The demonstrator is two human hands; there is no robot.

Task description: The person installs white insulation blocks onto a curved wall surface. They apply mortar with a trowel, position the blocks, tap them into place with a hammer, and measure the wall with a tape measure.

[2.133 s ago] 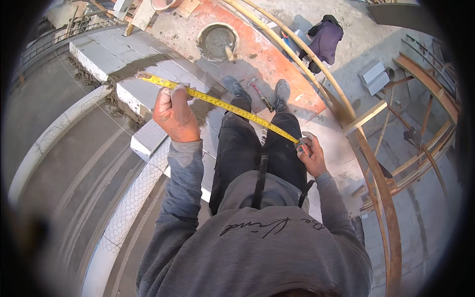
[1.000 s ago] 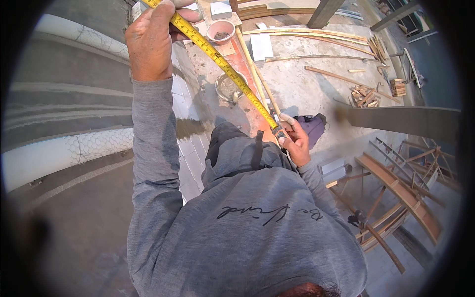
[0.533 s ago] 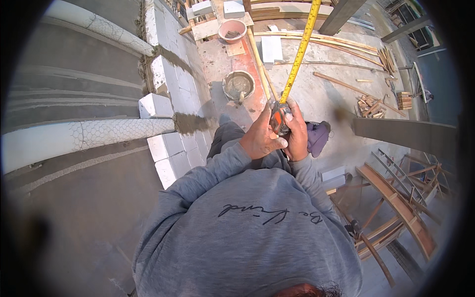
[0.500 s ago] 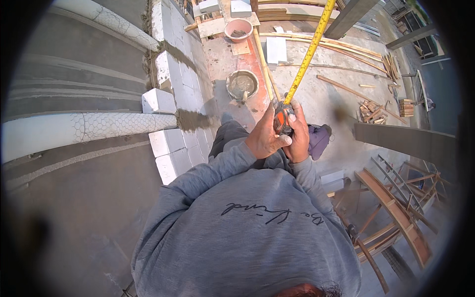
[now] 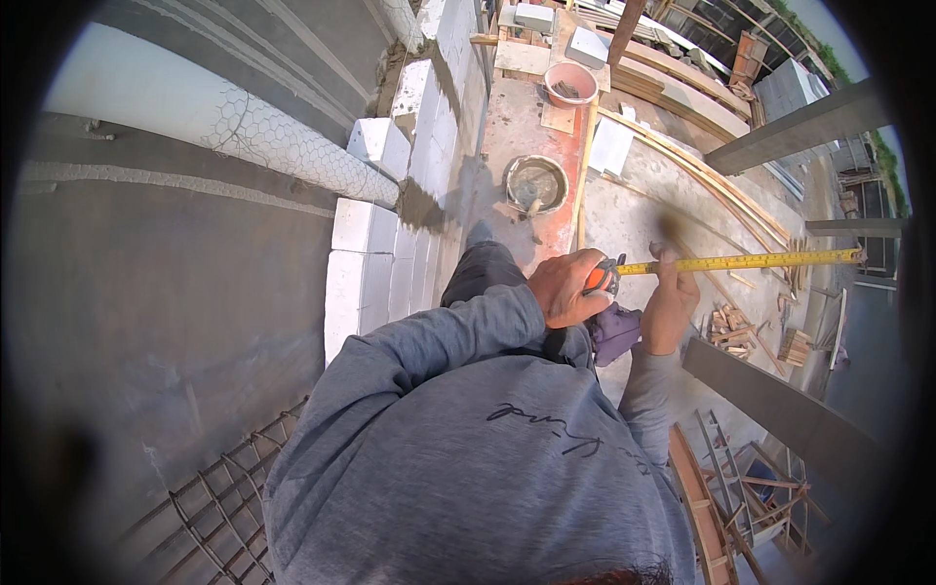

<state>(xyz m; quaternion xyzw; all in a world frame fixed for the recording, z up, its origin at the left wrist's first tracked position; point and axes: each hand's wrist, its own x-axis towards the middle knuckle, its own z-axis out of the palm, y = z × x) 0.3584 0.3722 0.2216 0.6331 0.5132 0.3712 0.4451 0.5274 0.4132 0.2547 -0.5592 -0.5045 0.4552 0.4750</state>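
My left hand (image 5: 561, 289) is wrapped round the orange and black case of a tape measure (image 5: 602, 279), in front of my body. The yellow blade (image 5: 770, 260) stretches out of it to the right, nearly level, ending in a metal hook far beyond my hands. On the blade, a short way from the case, my right hand (image 5: 671, 304) pinches with its fingers from below. A purple cloth (image 5: 614, 334) is beneath and between the two hands.
At left, a low white block wall (image 5: 366, 226) meets a pipe (image 5: 283, 146) wrapped in wire mesh. Ahead are a bucket (image 5: 536, 185) of mortar, a pink basin (image 5: 570, 86) and long timbers (image 5: 712, 175). A grey post (image 5: 780, 400) and wooden trestles (image 5: 770, 487) stand right; rebar (image 5: 219, 512) lies lower left.
The blade has swung from pointing ahead to pointing right. My right hand has left the case and moved right onto the blade. The view has turned, shifting the surroundings.
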